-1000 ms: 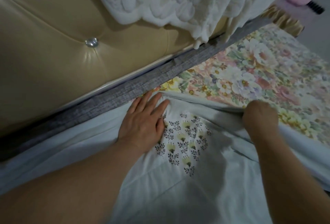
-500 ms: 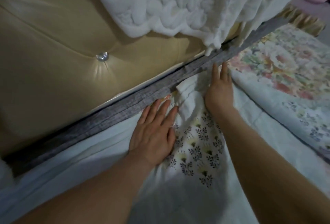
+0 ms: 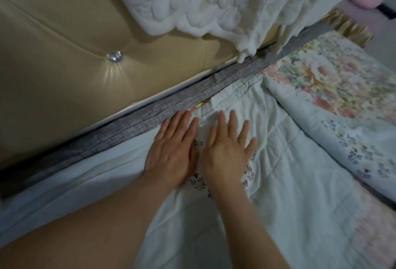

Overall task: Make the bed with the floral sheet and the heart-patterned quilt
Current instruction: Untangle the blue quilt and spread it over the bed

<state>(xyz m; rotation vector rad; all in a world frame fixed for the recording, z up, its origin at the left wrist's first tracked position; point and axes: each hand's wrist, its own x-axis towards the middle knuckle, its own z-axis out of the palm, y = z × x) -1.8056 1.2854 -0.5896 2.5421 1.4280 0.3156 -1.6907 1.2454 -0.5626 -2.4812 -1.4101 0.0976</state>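
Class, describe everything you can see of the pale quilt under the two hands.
The quilt is pale bluish-white, soft stitched fabric with patches of small dark sprigs and yellow blossoms. It lies creased, its top edge against the grey strip below the headboard, a raised fold at right over the floral sheet. The left hand and right hand press flat on it, side by side.

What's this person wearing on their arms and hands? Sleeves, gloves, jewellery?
Nothing visible. The left hand and right hand are bare, with no gloves, rings or watch, and no sleeve shows as far up as the frame reaches.
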